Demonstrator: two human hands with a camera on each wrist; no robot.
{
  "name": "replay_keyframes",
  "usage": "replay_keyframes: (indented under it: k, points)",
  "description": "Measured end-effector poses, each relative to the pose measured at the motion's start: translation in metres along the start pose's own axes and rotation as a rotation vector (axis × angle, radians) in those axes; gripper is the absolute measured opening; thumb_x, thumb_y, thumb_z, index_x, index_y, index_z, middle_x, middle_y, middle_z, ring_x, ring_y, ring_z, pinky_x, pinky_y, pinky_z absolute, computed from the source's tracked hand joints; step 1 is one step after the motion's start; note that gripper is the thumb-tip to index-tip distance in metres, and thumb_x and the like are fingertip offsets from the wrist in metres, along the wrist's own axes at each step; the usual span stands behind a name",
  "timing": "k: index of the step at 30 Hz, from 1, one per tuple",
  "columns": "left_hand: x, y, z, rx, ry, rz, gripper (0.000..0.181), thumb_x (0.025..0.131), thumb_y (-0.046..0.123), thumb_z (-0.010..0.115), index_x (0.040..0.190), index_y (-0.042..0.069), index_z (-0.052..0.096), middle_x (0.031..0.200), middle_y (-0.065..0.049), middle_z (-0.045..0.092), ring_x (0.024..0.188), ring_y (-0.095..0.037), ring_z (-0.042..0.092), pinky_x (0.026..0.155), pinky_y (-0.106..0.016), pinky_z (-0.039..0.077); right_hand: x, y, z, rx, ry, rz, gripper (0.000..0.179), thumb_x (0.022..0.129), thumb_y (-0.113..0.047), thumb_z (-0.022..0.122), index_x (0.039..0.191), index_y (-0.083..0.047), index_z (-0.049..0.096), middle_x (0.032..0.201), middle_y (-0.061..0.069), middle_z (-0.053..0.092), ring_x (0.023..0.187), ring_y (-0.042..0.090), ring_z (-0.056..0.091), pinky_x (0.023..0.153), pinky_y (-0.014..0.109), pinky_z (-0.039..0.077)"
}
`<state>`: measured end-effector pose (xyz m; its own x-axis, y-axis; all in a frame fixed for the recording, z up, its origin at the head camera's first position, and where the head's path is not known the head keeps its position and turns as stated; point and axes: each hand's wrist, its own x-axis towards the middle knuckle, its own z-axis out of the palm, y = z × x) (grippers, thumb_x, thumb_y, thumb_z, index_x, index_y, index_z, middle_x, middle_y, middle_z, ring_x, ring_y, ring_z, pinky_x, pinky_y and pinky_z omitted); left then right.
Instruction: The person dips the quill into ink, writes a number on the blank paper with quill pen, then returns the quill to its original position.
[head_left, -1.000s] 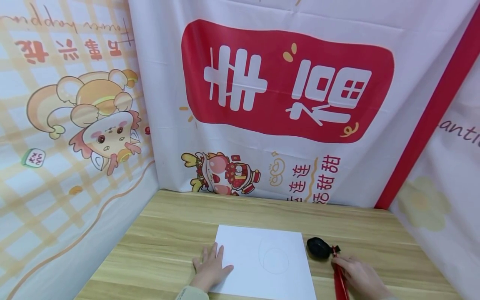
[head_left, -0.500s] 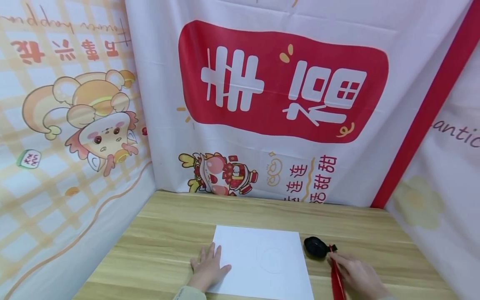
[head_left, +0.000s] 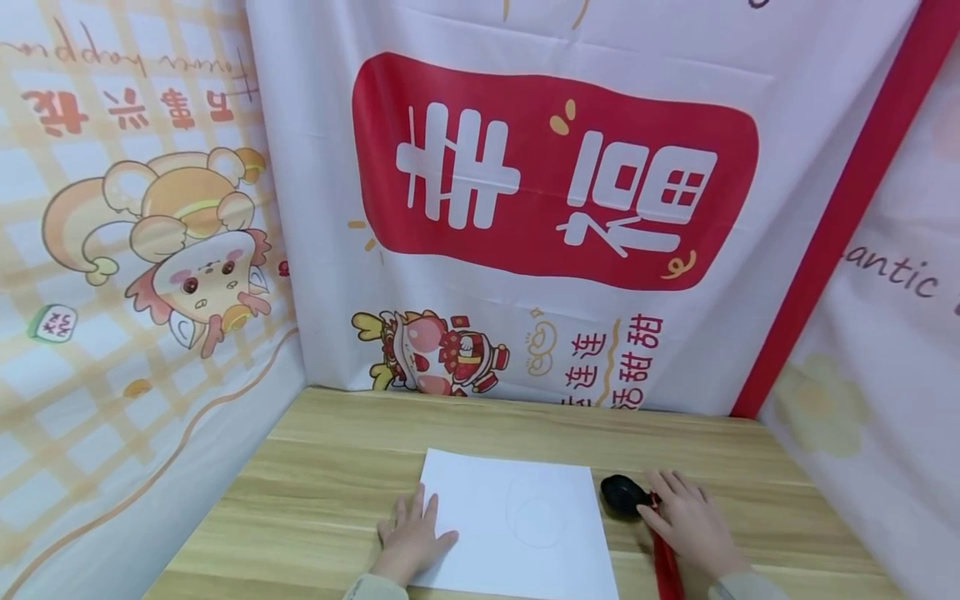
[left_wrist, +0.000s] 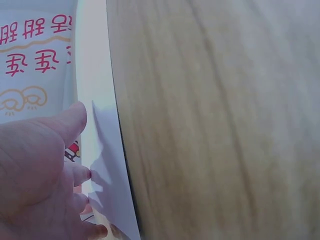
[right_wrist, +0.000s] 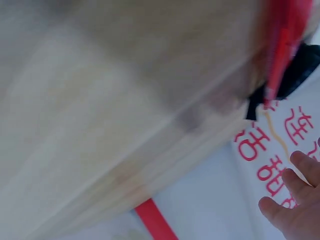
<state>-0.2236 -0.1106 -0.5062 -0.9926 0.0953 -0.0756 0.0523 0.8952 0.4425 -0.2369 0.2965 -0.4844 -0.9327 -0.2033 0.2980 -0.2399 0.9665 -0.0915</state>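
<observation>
My left hand lies with its fingers spread over the left edge of a white sheet of paper. Faint thin lines on the sheet form a large looping shape like a 6. To the right of the paper is a black rounded object, with a long, narrow red strip-like thing trailing from it toward the front edge. My right hand is over the near side of these two, its thumb by the top of the red strip. In the right wrist view its fingers are extended and apart from the strip.
The wooden table ends at a white cloth backdrop with red and white characters. A checked cloth hangs at the left, and another printed cloth at the right.
My right hand has let go of the red strip, and its fingers have spread and moved forward beside the black object. The left hand stays on the paper. The head view has shifted slightly.
</observation>
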Motion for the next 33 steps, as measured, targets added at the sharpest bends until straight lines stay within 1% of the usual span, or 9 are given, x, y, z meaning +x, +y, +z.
replay_keyframes:
  k: [3, 7, 12, 17, 20, 23, 27, 32, 33]
  points:
    - [-0.001, -0.001, 0.000, 0.004, -0.001, 0.009, 0.070, 0.087, 0.045, 0.056, 0.136, -0.002, 0.040, 0.147, -0.025, 0.016, 0.128, -0.055, 0.008, 0.089, -0.076, 0.004, 0.006, -0.006, -0.002, 0.015, 0.069, -0.035, 0.056, 0.085, -0.039, 0.063, 0.129, -0.006, 0.052, 0.124, 0.020, 0.053, 0.116, 0.043, 0.044, 0.089, 0.067, 0.030]
    - [-0.004, 0.000, -0.002, 0.006, -0.003, 0.016, 0.069, 0.087, 0.044, 0.056, 0.135, -0.003, 0.041, 0.146, -0.026, 0.017, 0.128, -0.055, 0.008, 0.090, -0.076, 0.004, 0.011, -0.011, -0.003, 0.013, 0.108, -0.059, 0.056, 0.084, -0.039, 0.064, 0.128, -0.006, 0.053, 0.123, 0.020, 0.054, 0.115, 0.042, 0.045, 0.088, 0.068, 0.030]
    - [-0.004, 0.000, -0.004, 0.003, 0.002, 0.016, 0.069, 0.087, 0.044, 0.056, 0.136, -0.002, 0.040, 0.146, -0.026, 0.017, 0.129, -0.054, 0.009, 0.090, -0.076, 0.005, 0.014, -0.012, -0.002, 0.007, 0.089, -0.037, 0.056, 0.085, -0.040, 0.063, 0.129, -0.007, 0.052, 0.124, 0.021, 0.053, 0.115, 0.042, 0.044, 0.090, 0.068, 0.029]
    - [0.000, 0.000, -0.008, 0.026, 0.035, 0.018, 0.068, 0.087, 0.043, 0.056, 0.136, -0.001, 0.040, 0.146, -0.025, 0.019, 0.128, -0.054, 0.013, 0.090, -0.076, 0.009, 0.016, -0.012, -0.001, 0.015, 0.062, -0.005, 0.058, 0.086, -0.042, 0.061, 0.131, -0.007, 0.050, 0.126, 0.023, 0.051, 0.117, 0.044, 0.042, 0.091, 0.069, 0.024]
    - [0.003, 0.002, -0.014, 0.054, 0.053, 0.020, 0.068, 0.087, 0.044, 0.056, 0.137, -0.001, 0.040, 0.145, -0.024, 0.022, 0.128, -0.054, 0.015, 0.091, -0.075, 0.010, 0.017, -0.013, -0.001, 0.025, 0.036, 0.018, 0.061, 0.086, -0.046, 0.058, 0.132, -0.007, 0.049, 0.126, 0.025, 0.050, 0.119, 0.045, 0.039, 0.091, 0.071, 0.021]
    - [0.004, 0.006, -0.023, 0.075, 0.060, 0.014, 0.069, 0.088, 0.044, 0.056, 0.137, 0.000, 0.039, 0.146, -0.023, 0.023, 0.128, -0.053, 0.015, 0.093, -0.074, 0.009, 0.018, -0.014, -0.003, 0.033, 0.007, 0.042, 0.067, 0.087, -0.055, 0.051, 0.132, -0.007, 0.049, 0.127, 0.026, 0.049, 0.120, 0.046, 0.037, 0.092, 0.072, 0.019]
    - [0.007, 0.011, -0.033, 0.081, 0.052, 0.000, 0.068, 0.089, 0.043, 0.055, 0.139, 0.000, 0.037, 0.147, -0.022, 0.020, 0.129, -0.051, 0.015, 0.095, -0.072, 0.008, 0.020, -0.015, -0.003, 0.043, -0.016, 0.069, 0.074, 0.086, -0.064, 0.042, 0.133, -0.007, 0.048, 0.130, 0.027, 0.046, 0.123, 0.046, 0.033, 0.093, 0.071, 0.015]
    - [0.014, 0.015, -0.041, 0.071, 0.051, -0.010, 0.068, 0.089, 0.043, 0.055, 0.140, 0.002, 0.035, 0.148, -0.022, 0.017, 0.131, -0.049, 0.009, 0.095, -0.072, 0.006, 0.025, -0.017, -0.003, 0.056, -0.003, 0.078, 0.067, 0.088, -0.056, 0.048, 0.134, -0.006, 0.046, 0.131, 0.027, 0.045, 0.124, 0.046, 0.031, 0.094, 0.071, 0.014]
    - [0.016, 0.015, -0.043, 0.075, 0.054, -0.010, 0.069, 0.089, 0.044, 0.054, 0.140, 0.002, 0.035, 0.149, -0.021, 0.017, 0.131, -0.049, 0.009, 0.095, -0.072, 0.005, 0.026, -0.018, -0.003, 0.059, 0.001, 0.077, 0.068, 0.088, -0.056, 0.047, 0.134, -0.006, 0.046, 0.131, 0.027, 0.044, 0.125, 0.046, 0.031, 0.094, 0.071, 0.014]
